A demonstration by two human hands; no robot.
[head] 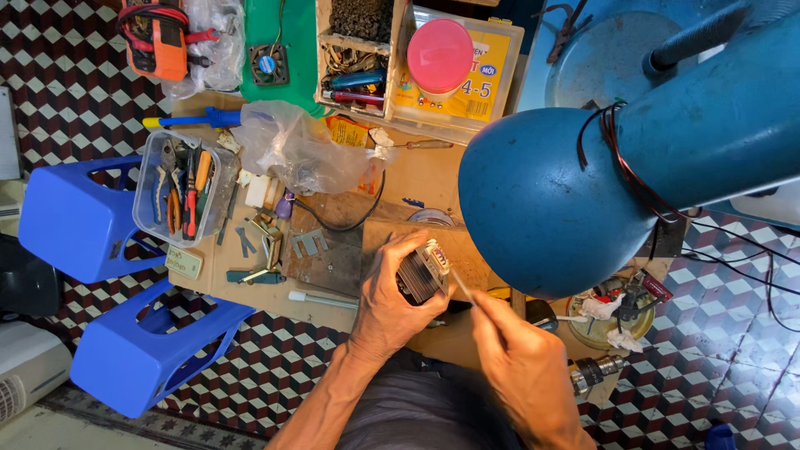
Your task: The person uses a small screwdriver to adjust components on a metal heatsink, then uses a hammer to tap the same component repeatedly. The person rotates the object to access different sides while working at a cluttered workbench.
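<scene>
My left hand point(385, 304) is closed around a small dark finned block point(421, 273), fingers wrapped over its top and thumb at its side, holding it up just above the near edge of the surface point(417, 171). My right hand point(518, 358) is pinched shut on a thin pale stick point(461, 286), whose far tip touches the block's right side, where a small light part sits.

Just left of my left hand a white tube point(321, 297) lies along the surface's edge, and beyond my knuckles is a dark, worn metal plate point(329, 250) with small grey brackets on it. Farther left stands a clear plastic tub point(177, 190) holding pliers and cutters with red and orange handles. Behind the plate a crumpled clear plastic bag point(300, 150) lies on the wood, with a blue and yellow tool point(196, 119) near it. At the far side are a compartmented box point(357, 50) of small parts and a pink round lid point(439, 54) on a clear case.

A big blue lamp shade point(542, 200) hangs close on my right, hiding part of the surface, with red and black wire wound round its neck. Two blue plastic stools point(100, 267) stand on the chequered floor point(67, 75) to the left.
</scene>
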